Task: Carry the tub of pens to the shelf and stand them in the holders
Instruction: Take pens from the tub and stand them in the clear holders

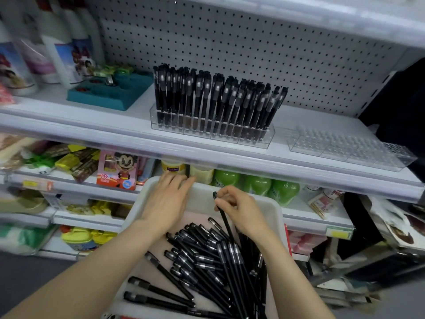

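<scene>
A white tub (274,209) sits low in front of the shelf, holding several loose black pens (207,261). My left hand (166,201) rests with straight fingers on the tub's far rim. My right hand (239,209) pinches one black pen (224,221) and lifts its capped end above the pile. On the shelf above, a clear holder (211,130) stands full of upright black pens (216,100). To its right lies a second clear holder (349,149) with no pens in it.
A teal tray (110,95) and white bottles (62,47) stand at the shelf's left. Green bottles (255,183) and a toy box (118,171) fill the lower shelf behind the tub. A dark panel (400,107) bounds the right side.
</scene>
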Demonstrator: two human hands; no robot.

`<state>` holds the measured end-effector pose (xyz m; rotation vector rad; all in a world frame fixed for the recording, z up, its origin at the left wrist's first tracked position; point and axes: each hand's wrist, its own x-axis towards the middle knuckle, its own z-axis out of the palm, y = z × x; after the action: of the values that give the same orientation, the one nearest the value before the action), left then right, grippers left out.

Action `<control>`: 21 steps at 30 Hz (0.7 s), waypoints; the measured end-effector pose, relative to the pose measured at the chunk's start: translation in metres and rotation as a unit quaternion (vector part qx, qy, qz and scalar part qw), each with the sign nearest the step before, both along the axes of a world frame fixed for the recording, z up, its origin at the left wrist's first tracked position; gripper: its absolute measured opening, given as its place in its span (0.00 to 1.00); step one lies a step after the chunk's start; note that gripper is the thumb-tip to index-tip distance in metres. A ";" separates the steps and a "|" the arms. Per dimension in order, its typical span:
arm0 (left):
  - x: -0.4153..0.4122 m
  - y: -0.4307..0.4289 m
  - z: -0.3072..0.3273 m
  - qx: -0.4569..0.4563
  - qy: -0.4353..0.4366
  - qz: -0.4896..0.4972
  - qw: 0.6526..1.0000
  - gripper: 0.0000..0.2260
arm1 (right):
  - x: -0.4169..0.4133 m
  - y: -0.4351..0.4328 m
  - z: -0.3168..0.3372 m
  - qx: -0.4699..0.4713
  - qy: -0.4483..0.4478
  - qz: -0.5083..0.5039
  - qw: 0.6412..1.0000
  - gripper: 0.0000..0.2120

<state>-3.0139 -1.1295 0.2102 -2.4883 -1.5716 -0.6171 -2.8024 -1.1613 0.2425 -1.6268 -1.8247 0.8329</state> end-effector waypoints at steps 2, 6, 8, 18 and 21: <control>-0.001 0.001 0.003 -0.011 0.004 -0.004 1.000 0.21 | 0.000 -0.003 0.016 0.027 0.053 0.003 0.998 0.04; 0.001 0.001 0.022 -0.006 0.001 -0.021 1.000 0.20 | 0.008 0.001 0.047 0.078 0.127 -0.006 0.989 0.06; 0.007 0.003 0.037 0.022 -0.006 -0.048 0.999 0.21 | 0.016 0.007 0.064 0.102 0.136 -0.024 0.985 0.05; 0.044 0.056 0.106 0.126 -0.016 -0.034 0.991 0.27 | 0.069 0.042 0.161 0.327 0.150 -0.212 0.909 0.03; 0.046 0.069 0.107 0.134 -0.007 -0.026 0.991 0.25 | 0.075 0.054 0.179 0.371 0.147 -0.234 0.887 0.03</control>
<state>-2.9676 -1.0609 0.3176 -2.3340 -1.3326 -0.7981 -2.7277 -1.1069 0.4216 -1.2491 -1.2194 0.1067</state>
